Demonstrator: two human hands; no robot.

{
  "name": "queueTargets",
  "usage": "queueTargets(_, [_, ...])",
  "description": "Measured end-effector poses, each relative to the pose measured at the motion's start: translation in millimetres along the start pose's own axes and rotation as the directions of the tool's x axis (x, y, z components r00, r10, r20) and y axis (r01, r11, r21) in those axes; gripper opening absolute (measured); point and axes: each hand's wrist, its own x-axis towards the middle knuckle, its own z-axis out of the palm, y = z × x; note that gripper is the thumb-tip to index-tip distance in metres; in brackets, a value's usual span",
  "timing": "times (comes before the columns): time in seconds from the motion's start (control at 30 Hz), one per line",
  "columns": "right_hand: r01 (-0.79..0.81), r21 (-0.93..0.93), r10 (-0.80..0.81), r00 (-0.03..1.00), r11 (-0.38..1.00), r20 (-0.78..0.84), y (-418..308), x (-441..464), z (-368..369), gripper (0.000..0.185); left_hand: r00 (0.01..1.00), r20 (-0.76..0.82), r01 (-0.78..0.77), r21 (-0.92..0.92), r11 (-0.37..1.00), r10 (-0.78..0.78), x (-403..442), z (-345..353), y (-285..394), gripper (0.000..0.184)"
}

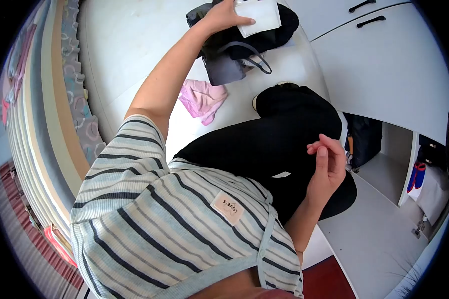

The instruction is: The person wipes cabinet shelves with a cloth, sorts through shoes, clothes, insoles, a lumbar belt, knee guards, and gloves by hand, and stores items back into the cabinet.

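Note:
My left hand (224,17) reaches out at the top and holds a flat white packet (260,19), with its thumb lying on top. Under the packet is a pile of black fabric (284,25), with a dark grey bag (224,69) and its looped strap beside it. A crumpled pink cloth (203,99) lies on the white floor just below the bag. Over my black-clad leg, my right hand (329,162) is raised with its fingers loosely curled and nothing visible in them.
At the right stand white cabinets (379,60) with black handles. A low compartment (389,149) is open and holds a dark bag (365,139). Its lowered door panel (371,224) lies near my knee. A striped bedspread (50,124) hangs along the left.

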Motion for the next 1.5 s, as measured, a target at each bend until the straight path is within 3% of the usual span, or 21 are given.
queueTargets(0.13, [-0.037,0.018,0.036,0.998,0.999,0.042,5,-1,4,0.016,0.983,0.101,-0.166,0.090,0.982,0.156,13,7,-17,0.101])
queueTargets(0.2, [-0.049,0.000,0.049,0.998,0.999,0.047,8,-5,5,0.016,0.986,0.169,-0.024,0.136,0.990,0.000,10,7,-11,0.102])
queueTargets(0.37, [-0.088,-0.019,0.089,0.994,0.996,0.068,12,-8,0,0.016,0.996,0.068,-0.070,0.211,0.975,0.056,2,21,-15,0.086])
queueTargets(0.47, [-0.087,-0.027,0.088,0.995,0.996,0.035,11,-5,-7,0.016,0.992,0.089,-0.112,0.263,0.958,0.091,-6,18,0,0.080])
queueTargets(0.5, [-0.077,-0.030,0.078,0.997,0.997,0.020,11,-5,-9,0.015,0.988,0.084,-0.144,0.230,0.962,0.128,-11,18,5,0.072])
queueTargets(0.6, [-0.078,-0.033,0.079,0.997,0.996,0.001,12,-6,-12,0.015,0.976,0.145,-0.184,0.131,0.974,0.165,-14,23,5,0.068])
queueTargets(0.73, [-0.084,-0.026,0.084,0.996,0.996,-0.009,19,-11,-9,0.015,0.966,0.239,-0.118,0.075,0.990,0.097,-7,25,-7,0.065])
queueTargets(0.8, [-0.093,-0.014,0.093,0.996,0.996,0.007,21,-14,-10,0.015,0.963,0.225,-0.165,0.053,0.985,0.149,-6,26,-4,0.062])
queueTargets(0.87, [-0.119,-0.018,0.119,0.993,0.993,-0.003,21,-16,-11,0.015,0.955,0.297,0.017,-0.005,1.000,-0.015,-5,25,1,0.058])
queueTargets(1.0, [-0.172,-0.012,0.171,0.984,0.985,-0.051,19,-23,-16,0.016,0.961,0.275,-0.014,-0.066,0.998,0.032,0,26,-7,0.053])
queueTargets(1.07, [-0.181,-0.001,0.180,0.980,0.984,-0.083,20,-25,-24,0.016,0.948,0.308,0.206,-0.396,0.895,-0.082,-2,23,-3,0.048])
queueTargets(1.1, [-0.195,0.011,0.195,0.974,0.981,-0.113,20,-26,-29,0.017,0.930,0.329,0.297,-0.405,0.865,-0.165,-3,21,-2,0.046])
queueTargets(1.13, [-0.198,0.033,0.201,0.970,0.980,-0.140,20,-27,-35,0.018,0.931,0.329,0.291,-0.405,0.867,-0.159,-4,22,-3,0.046])
queueTargets(1.2, [-0.230,0.040,0.233,0.945,0.972,-0.229,19,-26,-45,0.019,0.918,0.334,0.380,-0.581,0.720,-0.215,-11,22,1,0.046])
queueTargets(1.27, [-0.209,0.042,0.212,0.933,0.977,-0.290,22,-27,-58,0.021,0.916,0.357,0.381,-0.642,0.665,-0.180,-23,14,17,0.046])
queueTargets(1.33, [-0.180,0.059,0.189,0.911,0.982,-0.367,23,-27,-68,0.022,0.928,0.370,0.324,-0.755,0.570,-0.037,-44,1,57,0.044])
queueTargets(1.4, [-0.084,0.062,0.102,0.903,0.995,-0.416,14,-24,-77,0.032,0.895,0.410,0.242,-0.777,0.581,0.177,-71,-9,94,0.039])
queueTargets(1.47, [0.061,0.158,0.013,0.904,0.986,-0.428,4,-25,-88,0.052,0.740,0.588,0.248,-0.690,0.680,0.326,-107,-17,135,0.041])
queueTargets(1.5, [0.061,0.160,0.012,0.907,0.985,-0.421,-2,-28,-90,0.052,0.645,0.629,0.065,-0.611,0.789,0.434,-123,-16,157,0.043])
